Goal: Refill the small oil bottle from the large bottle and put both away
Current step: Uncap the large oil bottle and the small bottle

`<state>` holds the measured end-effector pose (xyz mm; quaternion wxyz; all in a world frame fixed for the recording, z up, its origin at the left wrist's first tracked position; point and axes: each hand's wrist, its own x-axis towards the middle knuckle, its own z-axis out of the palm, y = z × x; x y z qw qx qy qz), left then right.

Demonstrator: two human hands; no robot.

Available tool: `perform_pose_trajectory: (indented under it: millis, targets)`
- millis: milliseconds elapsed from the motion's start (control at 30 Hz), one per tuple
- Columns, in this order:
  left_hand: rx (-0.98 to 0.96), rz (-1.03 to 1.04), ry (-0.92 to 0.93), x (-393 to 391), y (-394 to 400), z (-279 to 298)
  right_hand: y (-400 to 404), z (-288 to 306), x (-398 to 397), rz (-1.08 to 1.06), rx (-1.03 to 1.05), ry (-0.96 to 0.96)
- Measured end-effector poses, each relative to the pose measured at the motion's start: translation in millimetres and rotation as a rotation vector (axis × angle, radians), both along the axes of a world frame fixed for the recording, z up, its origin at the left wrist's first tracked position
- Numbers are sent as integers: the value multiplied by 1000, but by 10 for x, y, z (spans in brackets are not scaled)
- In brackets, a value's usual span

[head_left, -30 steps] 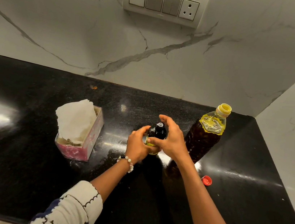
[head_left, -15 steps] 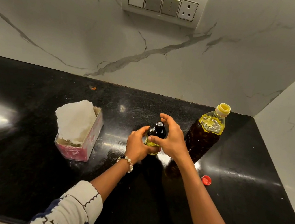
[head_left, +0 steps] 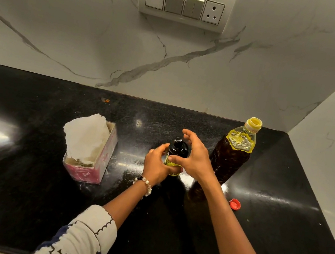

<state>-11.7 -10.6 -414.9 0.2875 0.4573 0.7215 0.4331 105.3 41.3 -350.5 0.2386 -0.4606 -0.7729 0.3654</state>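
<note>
Small oil bottle [head_left: 177, 149] upright on the black surface [head_left: 27, 171], left hand [head_left: 157, 165] gripping its base, right hand [head_left: 193, 155] pinching its body; large bottle [head_left: 232, 155] uncapped just right; labels unreadable.

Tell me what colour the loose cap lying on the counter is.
Red; the loose cap shows clearly in the head view.

Small oil bottle [head_left: 177, 149], black cap on, upright on counter, mostly hidden. Large bottle [head_left: 233, 155] just right, upright, uncapped, dark oil.
</note>
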Motion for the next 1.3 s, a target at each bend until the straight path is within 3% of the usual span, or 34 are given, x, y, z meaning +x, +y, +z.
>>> perform_pose_trajectory:
  millis: [200, 367, 500, 667, 767, 1067, 1300]
  targets:
    - [39, -1, -4, 9, -16, 28, -25, -77, -43, -16, 199, -61]
    - [3, -1, -2, 1, -24, 12, -60, -33, -3, -61, 197, 47]
    - [-21, 9, -14, 1, -27, 11, -118, 55, 69, -162, 5, 248]
    - [7, -13, 14, -4, -54, -4, -342, 142, 214, -183, -424, 663]
    - [17, -22, 17, -11, -82, -32, -526, 96, 299, -186, -591, 785]
    - [5, 80, -8, -18, -266, -103, -815, -475, 579, -477, -808, 694]
    - [-1, 159, 13, 9, -359, -162, -783, -693, 606, -602, -785, 533]
